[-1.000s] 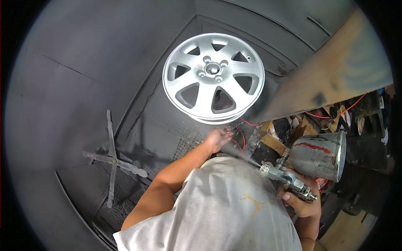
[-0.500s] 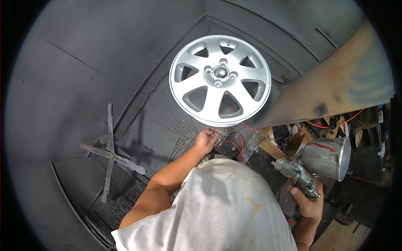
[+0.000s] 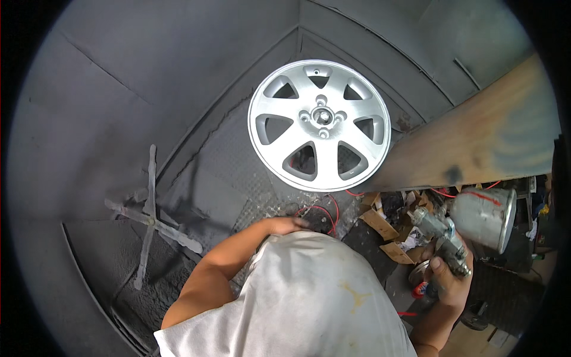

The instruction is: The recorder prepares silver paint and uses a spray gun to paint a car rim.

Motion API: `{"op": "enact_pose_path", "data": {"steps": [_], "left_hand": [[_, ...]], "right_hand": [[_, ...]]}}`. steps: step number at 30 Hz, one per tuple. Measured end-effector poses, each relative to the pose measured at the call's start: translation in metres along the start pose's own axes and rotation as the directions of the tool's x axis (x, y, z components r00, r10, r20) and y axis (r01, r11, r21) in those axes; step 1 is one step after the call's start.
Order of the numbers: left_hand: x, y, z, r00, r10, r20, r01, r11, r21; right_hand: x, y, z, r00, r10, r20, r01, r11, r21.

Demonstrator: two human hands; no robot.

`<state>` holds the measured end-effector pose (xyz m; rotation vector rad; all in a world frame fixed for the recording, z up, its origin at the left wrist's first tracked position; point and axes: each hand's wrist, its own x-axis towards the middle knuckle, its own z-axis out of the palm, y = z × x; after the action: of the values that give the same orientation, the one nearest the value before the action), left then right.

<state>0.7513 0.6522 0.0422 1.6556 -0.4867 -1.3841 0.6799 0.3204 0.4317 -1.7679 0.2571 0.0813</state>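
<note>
A silver alloy wheel rim (image 3: 279,109) with a pale sprayed face sits raised ahead of me, its spokes fanning from a hub with several bolt holes. My left hand (image 3: 288,225) is close to the front of my white shirt, below the rim and apart from it. Its fingers are mostly hidden, so their pose is unclear. On the right, my right hand (image 3: 451,279) grips a metal spray gun (image 3: 439,229). A grey paint cup (image 3: 480,219) with a red streak is attached to the gun, tilted on its side.
Grey-coated walls (image 3: 119,77) close in on the left and far side. A cross-shaped stand (image 3: 151,221) is at the left. A brown panel (image 3: 476,134) slants in from the right, above cardboard boxes (image 3: 379,224). A red hose (image 3: 336,208) lies on the floor.
My left hand has drawn back from the rim's near edge toward my shirt. The spray gun in my right hand has shifted slightly right. The rim has turned a little.
</note>
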Motion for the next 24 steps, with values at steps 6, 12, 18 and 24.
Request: {"op": "enact_pose_path", "data": {"steps": [6, 12, 18, 24], "left_hand": [[-0.009, -0.017, -0.027, 0.997, -0.033, 0.070, 0.012, 0.957, 0.291], [0.000, -0.087, -0.100, 0.650, -0.284, -0.705, -0.122, 0.876, -0.466], [-0.034, 0.010, -0.160, 0.576, -0.386, -0.721, -0.490, 0.543, -0.682], [-0.032, 0.021, -0.147, 0.664, -0.383, -0.642, -0.454, 0.476, -0.753]], "right_hand": [[0.062, -0.019, 0.023, 0.999, -0.026, 0.042, 0.022, 0.996, 0.091], [0.114, -0.046, 0.059, 0.994, -0.070, 0.086, 0.070, 0.998, -0.001], [0.119, -0.045, 0.057, 0.991, -0.126, -0.043, 0.120, 0.986, -0.116], [0.113, -0.041, 0.066, 0.987, -0.125, -0.103, 0.116, 0.989, -0.094]]}}
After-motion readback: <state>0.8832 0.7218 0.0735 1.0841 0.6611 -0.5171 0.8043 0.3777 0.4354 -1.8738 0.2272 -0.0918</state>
